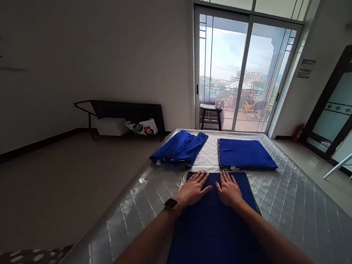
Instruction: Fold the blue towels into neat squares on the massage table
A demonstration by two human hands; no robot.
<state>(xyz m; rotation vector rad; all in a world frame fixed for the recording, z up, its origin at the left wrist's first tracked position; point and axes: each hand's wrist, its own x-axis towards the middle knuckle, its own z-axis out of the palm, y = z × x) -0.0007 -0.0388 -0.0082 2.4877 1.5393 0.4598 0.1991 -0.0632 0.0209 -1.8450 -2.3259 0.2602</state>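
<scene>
A dark blue folded cloth [216, 235] lies flat in front of me on a quilted mattress [134, 218]. My left hand [195, 190] rests palm down near its far left corner, fingers spread. Palm down at the far right part is my right hand [229, 189], its fingers stretched forward and the thumb pointing inward. Beyond my left hand sits a rumpled blue cloth [180, 148] with a small white tag. To the far right is a neatly folded blue cloth [245, 154], also with a white tag.
Left of the mattress, a black bench-like frame [128, 111] by the wall holds a white box [110, 126] and a printed bag [143, 128]. A glass sliding door [225, 62] stands behind, a black stool [210, 111] near it. White furniture legs [345, 166] are at right.
</scene>
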